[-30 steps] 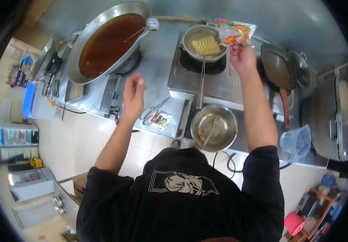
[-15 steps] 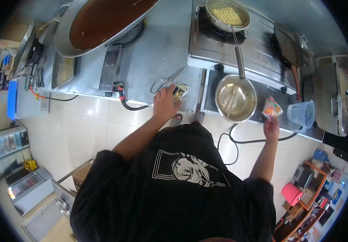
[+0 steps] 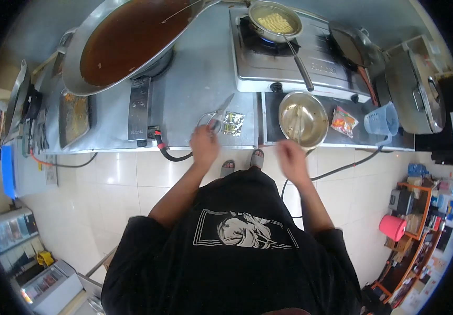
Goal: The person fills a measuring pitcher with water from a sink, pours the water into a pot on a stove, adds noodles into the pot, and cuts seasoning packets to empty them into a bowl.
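My left hand (image 3: 205,147) is at the edge of the steel counter, its blurred fingertips right at the handles of the scissors (image 3: 218,112). The scissors lie with their blades pointing away and to the right. Close to their right is a small shiny foil sachet (image 3: 233,124). My right hand (image 3: 292,161) hovers just in front of the metal bowl (image 3: 303,119), smeared by motion. A utensil rests inside that bowl. Further right, a red and white plastic packet (image 3: 344,122) lies on the dark surface beside a clear measuring jug (image 3: 382,121).
On the lit gas stove (image 3: 268,67) a pot with a strainer holds pale noodles (image 3: 275,23). The strainer handle (image 3: 304,73) sticks out over the stove's front. A frying pan (image 3: 349,46) stands to the right. At the left sits a big wok (image 3: 74,68) of brown liquid.
My right hand has let go of the plastic packet, left it on the dark surface and moved left to the bowl's front. My left hand has shifted from the sachet to the scissors' handles.
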A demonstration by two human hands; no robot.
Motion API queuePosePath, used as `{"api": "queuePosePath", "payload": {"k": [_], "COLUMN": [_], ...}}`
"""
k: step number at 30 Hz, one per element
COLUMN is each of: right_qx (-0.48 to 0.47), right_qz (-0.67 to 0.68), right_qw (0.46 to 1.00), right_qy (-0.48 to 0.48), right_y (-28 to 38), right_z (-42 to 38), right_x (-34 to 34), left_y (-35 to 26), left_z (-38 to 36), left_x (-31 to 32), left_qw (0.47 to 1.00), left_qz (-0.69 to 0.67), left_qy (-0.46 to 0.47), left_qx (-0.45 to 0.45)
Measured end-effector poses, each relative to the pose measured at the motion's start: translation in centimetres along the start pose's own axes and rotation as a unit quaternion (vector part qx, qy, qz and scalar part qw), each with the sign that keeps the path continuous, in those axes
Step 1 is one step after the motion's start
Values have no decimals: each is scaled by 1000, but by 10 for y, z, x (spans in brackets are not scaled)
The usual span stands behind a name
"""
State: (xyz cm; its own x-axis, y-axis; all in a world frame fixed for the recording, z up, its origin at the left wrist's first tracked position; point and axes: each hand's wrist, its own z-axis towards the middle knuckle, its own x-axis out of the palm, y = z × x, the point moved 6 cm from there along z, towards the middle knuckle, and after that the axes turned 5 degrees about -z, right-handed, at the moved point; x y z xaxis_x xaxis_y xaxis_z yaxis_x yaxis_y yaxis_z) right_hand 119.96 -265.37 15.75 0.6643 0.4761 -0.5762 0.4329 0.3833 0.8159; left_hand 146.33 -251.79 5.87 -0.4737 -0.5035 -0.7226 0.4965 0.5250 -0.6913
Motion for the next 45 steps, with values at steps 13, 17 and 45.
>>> {"api": "queuePosePath", "payload": {"k": [13,17,45], "right_qx": [71,-6,60], "right_qz": [-330,-188,-329], "right_qw": [921,958,893], "right_qy": [195,217,301], "right_y": [-13,-17,1], "right_z": [98,88,117], "right_x": [153,150,184], "left_y": [68,25,43], "left_z": [-11,-32,-120], "left_x": [-40,-61,-82], "left_qw": [983,984,932], "left_qz": [-65,-68,23], "left_qy": [97,116,360], "left_qx": [-140,-118,43]}}
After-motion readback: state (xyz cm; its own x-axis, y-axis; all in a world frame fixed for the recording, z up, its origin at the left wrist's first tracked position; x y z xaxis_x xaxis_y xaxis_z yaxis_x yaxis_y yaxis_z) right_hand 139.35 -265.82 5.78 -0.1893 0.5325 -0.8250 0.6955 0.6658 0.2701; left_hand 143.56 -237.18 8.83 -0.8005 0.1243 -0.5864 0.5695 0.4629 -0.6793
